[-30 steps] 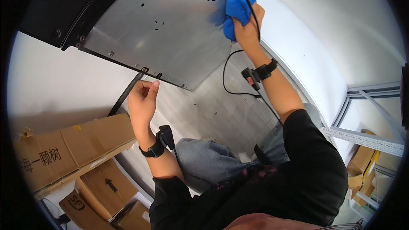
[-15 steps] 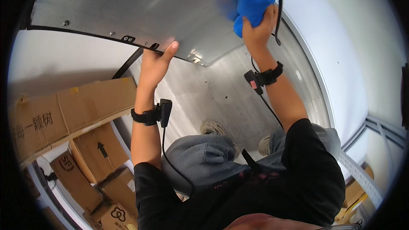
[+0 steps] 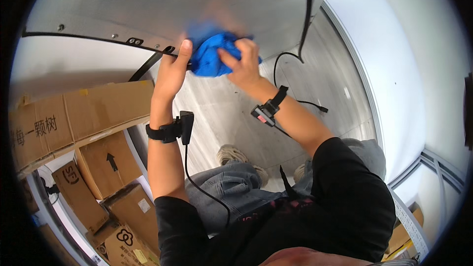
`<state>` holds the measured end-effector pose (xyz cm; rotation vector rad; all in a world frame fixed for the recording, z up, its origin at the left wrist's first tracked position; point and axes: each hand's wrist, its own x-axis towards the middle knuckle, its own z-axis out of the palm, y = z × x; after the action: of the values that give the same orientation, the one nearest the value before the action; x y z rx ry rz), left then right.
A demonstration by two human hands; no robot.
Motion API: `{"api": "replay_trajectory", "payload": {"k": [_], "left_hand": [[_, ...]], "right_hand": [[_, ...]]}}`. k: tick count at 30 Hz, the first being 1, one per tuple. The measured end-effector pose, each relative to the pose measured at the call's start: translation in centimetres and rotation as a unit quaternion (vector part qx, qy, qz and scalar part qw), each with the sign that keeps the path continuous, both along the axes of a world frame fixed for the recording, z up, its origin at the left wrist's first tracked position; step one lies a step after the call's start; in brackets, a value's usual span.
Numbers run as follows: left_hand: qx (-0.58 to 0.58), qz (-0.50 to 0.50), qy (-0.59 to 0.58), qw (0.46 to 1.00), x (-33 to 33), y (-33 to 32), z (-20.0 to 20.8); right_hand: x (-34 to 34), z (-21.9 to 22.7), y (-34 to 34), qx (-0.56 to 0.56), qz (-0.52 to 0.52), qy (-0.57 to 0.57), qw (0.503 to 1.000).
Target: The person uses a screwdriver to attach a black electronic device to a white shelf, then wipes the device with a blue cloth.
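A large shiny metal panel (image 3: 148,10) with a dark edge and small screws fills the upper part of the view. My left hand (image 3: 172,71) grips its near edge, thumb on the metal face and fingers hidden behind it. In my right hand (image 3: 244,64) is a bunched blue cloth (image 3: 212,56), pressed against the panel's lower corner, just right of my left thumb. The cloth's blue shows as a blurred reflection on the metal. A black power cable (image 3: 308,19) hangs down over the panel's right side, its plug (image 3: 323,110) lying on the floor.
Cardboard boxes (image 3: 108,162) stand on a shelf at the lower left, with a long flat carton (image 3: 98,111) above. A white wall (image 3: 394,69) rises at the right. Grey metal framing (image 3: 438,167) stands at the right edge. My feet are on the light wood-patterned floor (image 3: 305,133).
My right hand has brought the blue cloth from the panel's upper right down and left to the near edge, close to my left hand. The panel appears turned slightly, and the cable's lower end now shows.
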<state>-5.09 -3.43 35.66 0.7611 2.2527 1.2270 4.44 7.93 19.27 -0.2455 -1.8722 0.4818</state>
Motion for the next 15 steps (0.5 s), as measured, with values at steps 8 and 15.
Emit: {"api": "replay_trajectory", "payload": {"k": [8, 15], "left_hand": [[-0.033, -0.008, -0.039, 0.999, -0.3, -0.2, -2.7], [-0.031, 0.002, -0.055, 0.998, 0.0, -0.5, -5.5]], "right_hand": [[6.2, -4.7, 14.7, -0.086, -0.158, -0.021, 0.984], [6.3, -3.1, 14.6, -0.072, -0.209, 0.033, 0.975]]}}
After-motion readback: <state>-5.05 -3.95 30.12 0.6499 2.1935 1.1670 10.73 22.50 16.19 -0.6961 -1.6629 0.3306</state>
